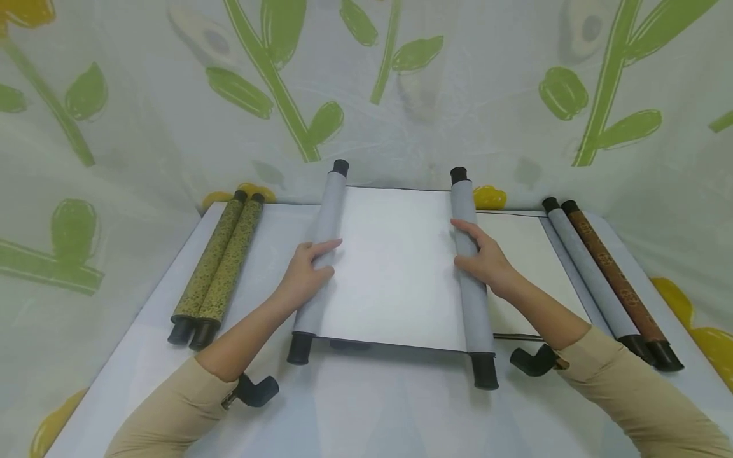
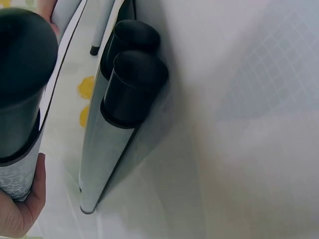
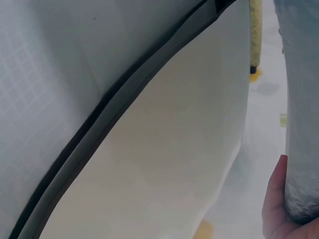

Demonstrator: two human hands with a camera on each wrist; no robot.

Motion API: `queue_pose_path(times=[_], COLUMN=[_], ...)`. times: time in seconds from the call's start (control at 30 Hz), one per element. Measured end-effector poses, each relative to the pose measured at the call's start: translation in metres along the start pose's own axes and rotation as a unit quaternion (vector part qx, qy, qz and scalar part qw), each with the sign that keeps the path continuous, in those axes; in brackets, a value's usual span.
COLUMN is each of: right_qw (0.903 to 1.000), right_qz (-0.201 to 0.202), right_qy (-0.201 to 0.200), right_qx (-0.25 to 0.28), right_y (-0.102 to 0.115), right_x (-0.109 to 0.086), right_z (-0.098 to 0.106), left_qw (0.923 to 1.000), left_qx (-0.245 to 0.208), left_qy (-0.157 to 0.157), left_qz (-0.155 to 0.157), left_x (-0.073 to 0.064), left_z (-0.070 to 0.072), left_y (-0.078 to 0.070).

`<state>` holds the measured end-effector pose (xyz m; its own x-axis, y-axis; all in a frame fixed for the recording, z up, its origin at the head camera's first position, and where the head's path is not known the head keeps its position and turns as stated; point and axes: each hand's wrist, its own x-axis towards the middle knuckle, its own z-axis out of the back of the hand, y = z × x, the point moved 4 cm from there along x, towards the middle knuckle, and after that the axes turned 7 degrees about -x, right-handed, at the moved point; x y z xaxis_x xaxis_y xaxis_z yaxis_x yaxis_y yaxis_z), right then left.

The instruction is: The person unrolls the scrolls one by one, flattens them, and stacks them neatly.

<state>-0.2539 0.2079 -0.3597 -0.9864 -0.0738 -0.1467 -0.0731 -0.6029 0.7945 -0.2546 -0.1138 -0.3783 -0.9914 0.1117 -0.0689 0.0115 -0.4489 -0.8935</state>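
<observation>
A pale backdrop (image 1: 487,108) printed with green stems and leaves rises beyond a white table (image 1: 395,420); on the near side of it, the person's left hand (image 1: 306,270) grips the left grey roller (image 1: 312,312), thumb and fingers wrapped about it; the right hand (image 1: 487,257) is clamped likewise round the right grey roller (image 1: 477,318); the white sheet (image 1: 395,267) spans the space between the two sets of fingers, joined to both rollers. Well to the left of the left fingers, two speckled yellow-green rolls (image 1: 231,264) lie side by side; just outside the right fingers a cream sheet (image 1: 527,267) is spread; farther out on that side, a slim grey roll (image 1: 593,273) lies beside a brown patterned roll (image 1: 618,282).
</observation>
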Motion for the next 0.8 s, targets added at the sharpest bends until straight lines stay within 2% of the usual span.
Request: queue_pose_path(times=[0.2,0.47,0.8], right_qw=[0.9999,0.9992,0.9992], right_qz=[0.011,0.025,0.032], right_qy=[-0.002,-0.01,-0.015], right_qx=[-0.001,-0.029,-0.018], right_y=[-0.005,-0.007,-0.005], right_x=[-0.001,0.0,-0.004], right_z=[0.005,0.01,0.013], left_qw=[0.9999,0.9994,0.9987], left_qx=[0.015,0.035,0.049], left_qy=[0.001,0.0,-0.004], left_qz=[0.005,-0.008,-0.011], left_x=[0.0,0.0,0.002], left_z=[0.002,0.001,0.0], left_y=[0.002,0.001,0.003])
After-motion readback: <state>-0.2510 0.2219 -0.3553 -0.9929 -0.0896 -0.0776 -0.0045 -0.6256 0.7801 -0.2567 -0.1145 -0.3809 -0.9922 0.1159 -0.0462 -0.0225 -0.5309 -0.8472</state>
